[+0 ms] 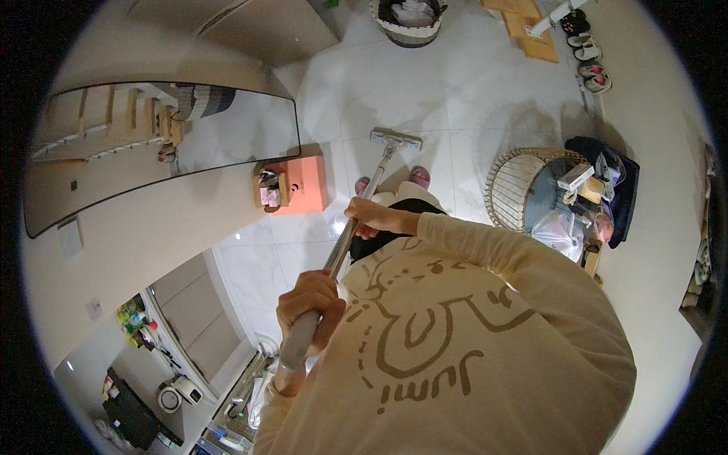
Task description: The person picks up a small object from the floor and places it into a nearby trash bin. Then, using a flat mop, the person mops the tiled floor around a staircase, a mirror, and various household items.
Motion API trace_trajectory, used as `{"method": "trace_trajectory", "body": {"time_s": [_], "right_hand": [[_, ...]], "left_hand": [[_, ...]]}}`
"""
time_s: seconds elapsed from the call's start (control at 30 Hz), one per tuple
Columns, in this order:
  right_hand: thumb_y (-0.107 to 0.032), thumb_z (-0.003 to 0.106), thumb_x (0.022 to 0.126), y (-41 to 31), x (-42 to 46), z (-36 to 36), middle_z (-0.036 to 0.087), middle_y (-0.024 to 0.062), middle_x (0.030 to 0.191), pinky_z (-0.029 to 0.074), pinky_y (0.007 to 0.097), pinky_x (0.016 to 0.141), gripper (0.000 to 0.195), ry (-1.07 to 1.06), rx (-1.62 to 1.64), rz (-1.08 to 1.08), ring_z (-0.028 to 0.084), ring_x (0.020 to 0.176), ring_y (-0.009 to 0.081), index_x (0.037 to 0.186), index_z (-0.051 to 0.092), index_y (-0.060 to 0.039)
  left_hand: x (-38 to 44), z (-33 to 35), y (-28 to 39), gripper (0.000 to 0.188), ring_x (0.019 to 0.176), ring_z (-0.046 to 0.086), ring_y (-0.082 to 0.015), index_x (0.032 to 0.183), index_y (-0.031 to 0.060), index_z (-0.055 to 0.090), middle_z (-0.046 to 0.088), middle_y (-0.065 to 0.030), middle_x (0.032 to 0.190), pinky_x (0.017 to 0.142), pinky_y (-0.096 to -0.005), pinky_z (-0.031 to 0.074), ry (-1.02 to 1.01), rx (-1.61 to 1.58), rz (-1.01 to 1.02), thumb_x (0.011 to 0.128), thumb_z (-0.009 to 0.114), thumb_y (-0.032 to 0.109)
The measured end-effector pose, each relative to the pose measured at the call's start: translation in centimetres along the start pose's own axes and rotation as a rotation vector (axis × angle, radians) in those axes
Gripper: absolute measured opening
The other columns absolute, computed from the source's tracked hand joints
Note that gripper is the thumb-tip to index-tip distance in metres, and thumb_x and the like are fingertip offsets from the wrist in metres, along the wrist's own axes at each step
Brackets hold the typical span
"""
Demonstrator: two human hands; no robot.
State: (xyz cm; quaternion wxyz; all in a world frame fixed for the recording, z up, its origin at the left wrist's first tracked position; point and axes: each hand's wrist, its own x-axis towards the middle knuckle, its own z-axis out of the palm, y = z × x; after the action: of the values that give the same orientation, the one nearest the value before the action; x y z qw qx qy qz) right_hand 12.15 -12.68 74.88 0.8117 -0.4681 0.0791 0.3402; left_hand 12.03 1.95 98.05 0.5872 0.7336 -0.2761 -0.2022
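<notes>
A flat-headed floor mop stretches away from my body. Its pale grip end is in my left hand, close to the front of my beige sweatshirt. Further down, my right hand is wrapped around the metallic pole. The mop head rests on the pale tiled floor, just beyond my purple slippers. Whether a pad is fitted under the head is hidden.
At left, an orange-pink box with a small open carton stands below a wall mirror. At right, a round wire basket stands beside heaped bags and boxes. Ahead are a woven basket, wooden stair treads and shoes.
</notes>
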Motion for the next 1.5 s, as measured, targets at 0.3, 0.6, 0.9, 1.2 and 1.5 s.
{"method": "trace_trajectory", "body": {"time_s": [0.3,0.6,0.9,1.2,1.5], "right_hand": [[-0.011,0.054,0.079,-1.7,3.5,2.1,0.044,0.0024,0.051,0.030,0.0265,0.036,0.024,0.251,0.308,-0.036,0.040,0.039,0.0101,0.058,0.042,-0.0082],[-0.019,0.051,0.079,-1.9,10.5,-2.6,0.043,0.0035,0.051,0.028,0.0286,0.030,0.016,0.162,-0.060,-0.063,0.037,0.033,0.0139,0.082,0.050,-0.0034],[-0.020,0.049,0.082,3.7,10.5,-2.0,0.042,0.0026,0.051,0.026,0.0286,0.030,0.016,0.163,-0.172,0.059,0.035,0.033,0.0131,0.085,0.051,-0.0045],[-0.027,0.052,0.085,2.7,5.9,0.2,0.047,0.0034,0.059,0.035,0.0268,0.032,0.025,0.103,-0.092,0.039,0.043,0.035,0.0122,0.083,0.046,-0.0032],[-0.028,0.052,0.087,2.1,0.4,3.3,0.049,0.0033,0.052,0.033,0.0253,0.030,0.022,-0.014,-0.002,0.228,0.045,0.034,0.0115,0.082,0.046,-0.0068]], "left_hand": [[-1.2,0.9,-1.9,0.022,0.056,0.048,-0.0194,0.058,0.0039,0.047,0.049,-0.0048,0.056,0.074,-0.0397,0.042,0.289,-0.072,0.168,0.061,0.063,-0.012],[1.9,2.9,-8.7,0.028,0.056,0.047,-0.0206,0.059,0.0050,0.045,0.048,-0.0060,0.057,0.059,-0.0313,0.041,0.284,0.182,0.262,0.065,0.069,-0.009],[-0.9,2.5,-12.0,0.026,0.051,0.049,-0.0228,0.056,0.0049,0.044,0.046,-0.0064,0.054,0.069,-0.0378,0.051,0.081,0.148,0.355,0.060,0.069,-0.003],[-1.4,2.4,-10.0,0.028,0.044,0.044,-0.0231,0.051,0.0069,0.041,0.039,-0.0060,0.049,0.046,-0.0323,0.035,0.099,0.011,0.376,0.055,0.067,0.000],[-2.4,0.9,-3.7,0.022,0.042,0.042,-0.0223,0.051,0.0043,0.043,0.041,-0.0059,0.048,0.043,-0.0312,0.033,0.011,-0.204,0.245,0.056,0.063,-0.003]]}}
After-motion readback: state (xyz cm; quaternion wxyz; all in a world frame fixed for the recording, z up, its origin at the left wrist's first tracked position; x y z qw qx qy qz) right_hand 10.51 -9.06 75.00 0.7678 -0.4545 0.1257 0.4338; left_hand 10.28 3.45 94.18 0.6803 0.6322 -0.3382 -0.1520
